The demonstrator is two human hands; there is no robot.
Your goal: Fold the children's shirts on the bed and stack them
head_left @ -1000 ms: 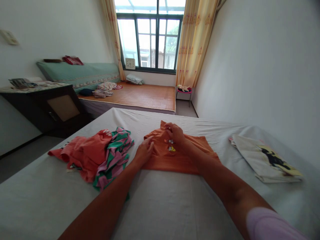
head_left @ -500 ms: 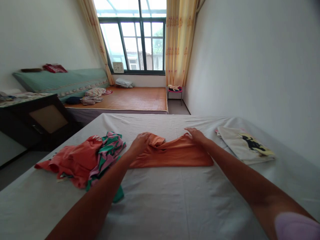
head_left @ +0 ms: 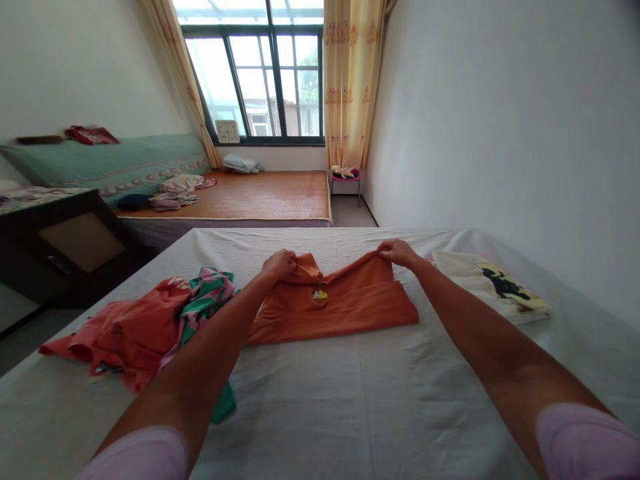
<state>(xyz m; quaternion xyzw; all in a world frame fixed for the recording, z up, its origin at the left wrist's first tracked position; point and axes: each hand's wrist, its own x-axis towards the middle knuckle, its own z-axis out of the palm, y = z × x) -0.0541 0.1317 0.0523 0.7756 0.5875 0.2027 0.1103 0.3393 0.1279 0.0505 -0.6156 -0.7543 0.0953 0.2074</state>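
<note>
The left hand and right hand pinch the far edge of an orange shirt. Red clothes lie left; a folded white cloth lies right.

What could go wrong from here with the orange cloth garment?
1. The left hand and right hand pinch the orange cloth garment at two spots; its raised edge dips between them, so creases could set in.
2. The left forearm crosses in front of the bunched green-and-pink cloth; it might drag it.
3. The right hand is near the folded white cloth with a black print and could nudge it.
</note>
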